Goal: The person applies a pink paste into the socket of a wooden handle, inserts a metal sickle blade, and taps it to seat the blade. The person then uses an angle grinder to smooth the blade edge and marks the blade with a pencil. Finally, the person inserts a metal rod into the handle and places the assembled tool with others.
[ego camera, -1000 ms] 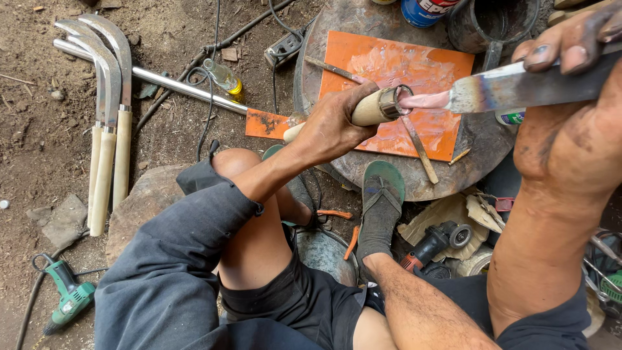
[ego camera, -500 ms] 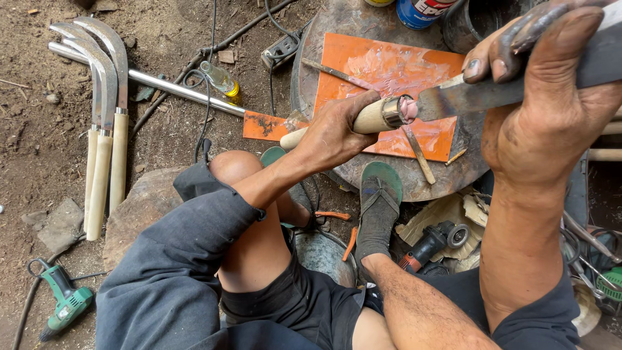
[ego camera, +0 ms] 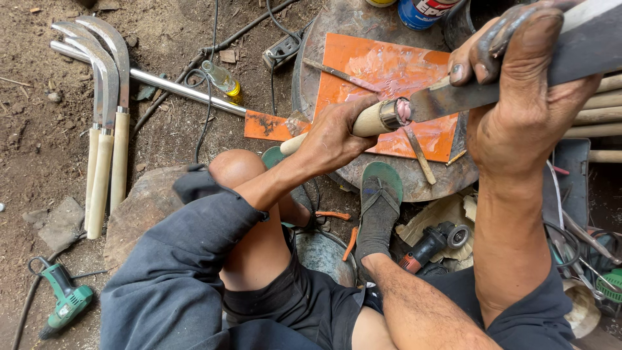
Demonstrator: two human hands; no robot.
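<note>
Overhead, a seated person joins a blade (ego camera: 518,74) to a wooden handle (ego camera: 363,122) above an orange sheet (ego camera: 363,71). Right hand (ego camera: 528,97) clamps the blade, left hand (ego camera: 334,136) grips the handle. Pink filler shows at the ferrule (ego camera: 392,113), so seating looks underway; next likely needs firm, straight pressure.

dark blue-grey sleeve (ego camera: 175,272) – rolled | dark shorts (ego camera: 291,304) | green-soled sandal (ego camera: 381,194) | grimy hands
</note>
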